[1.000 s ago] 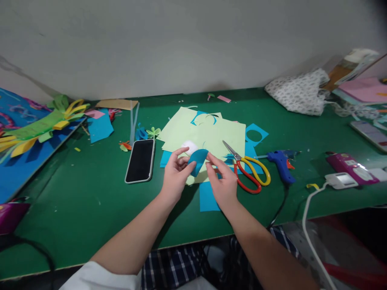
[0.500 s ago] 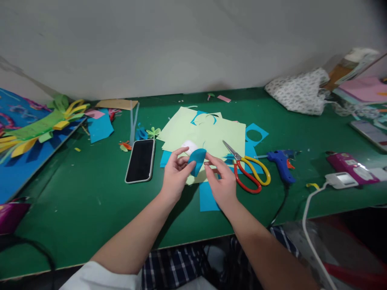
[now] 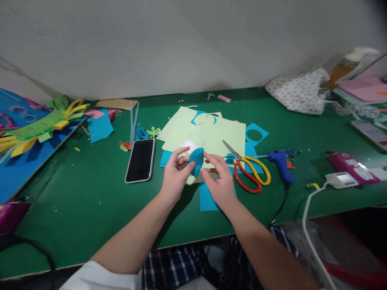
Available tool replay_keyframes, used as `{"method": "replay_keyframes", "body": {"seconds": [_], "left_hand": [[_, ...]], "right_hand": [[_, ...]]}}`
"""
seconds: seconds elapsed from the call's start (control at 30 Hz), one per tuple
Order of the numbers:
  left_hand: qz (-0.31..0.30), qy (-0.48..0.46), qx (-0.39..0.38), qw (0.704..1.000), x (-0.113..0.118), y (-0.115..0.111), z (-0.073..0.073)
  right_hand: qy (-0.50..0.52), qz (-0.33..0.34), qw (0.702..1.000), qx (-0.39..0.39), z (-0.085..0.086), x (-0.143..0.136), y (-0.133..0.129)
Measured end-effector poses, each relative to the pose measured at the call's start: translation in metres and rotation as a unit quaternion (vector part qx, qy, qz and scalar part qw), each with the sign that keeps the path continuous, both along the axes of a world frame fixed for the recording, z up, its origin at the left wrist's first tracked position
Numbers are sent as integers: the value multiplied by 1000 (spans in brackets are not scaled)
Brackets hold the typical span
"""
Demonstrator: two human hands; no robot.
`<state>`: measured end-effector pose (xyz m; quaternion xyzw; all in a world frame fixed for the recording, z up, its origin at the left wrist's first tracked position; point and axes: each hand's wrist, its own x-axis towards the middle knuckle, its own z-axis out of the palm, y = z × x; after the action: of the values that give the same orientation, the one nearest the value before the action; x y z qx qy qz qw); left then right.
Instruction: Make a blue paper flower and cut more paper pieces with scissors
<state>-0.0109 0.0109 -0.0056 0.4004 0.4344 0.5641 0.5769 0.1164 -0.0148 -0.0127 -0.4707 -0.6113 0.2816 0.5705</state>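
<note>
A small folded blue paper piece [image 3: 197, 160] is pinched by my left hand [image 3: 176, 174], above pale green sheets [image 3: 175, 127]. The fingertips of my right hand [image 3: 221, 181] are at its right edge; thumb and forefinger are apart, and the other fingers curl. Just behind the left fingers is a white round thing [image 3: 189, 146], partly hidden; whether it is held is unclear. Scissors [image 3: 246, 171] with red and yellow handles lie right of my right hand, blades partly on the pale green paper.
A phone [image 3: 140, 161] lies left of my hands. To the right are a blue glue gun [image 3: 282, 165], a white adapter with cable [image 3: 341, 180] and a patterned cloth pouch [image 3: 298, 90]. A paper craft [image 3: 33, 129] stands far left.
The blue paper has tilted and shifted slightly left, looking narrower. My right hand has moved a little left, its thumb and forefinger now farther apart. My left hand has barely moved.
</note>
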Motion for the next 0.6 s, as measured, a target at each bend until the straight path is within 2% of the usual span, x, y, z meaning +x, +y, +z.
{"method": "replay_keyframes", "body": {"seconds": [0.2, 0.4, 0.6], "left_hand": [[-28, -48, -79, 995, -1, 0, 2], [-90, -118, -177, 973, -2, 2, 4], [-71, -153, -202, 965, -1, 5, 4]], "right_hand": [[-7, 34, 999, -8, -2, 0, 1], [-67, 40, 997, -16, -6, 1, 2], [-75, 14, 997, -5, -1, 4, 2]]}}
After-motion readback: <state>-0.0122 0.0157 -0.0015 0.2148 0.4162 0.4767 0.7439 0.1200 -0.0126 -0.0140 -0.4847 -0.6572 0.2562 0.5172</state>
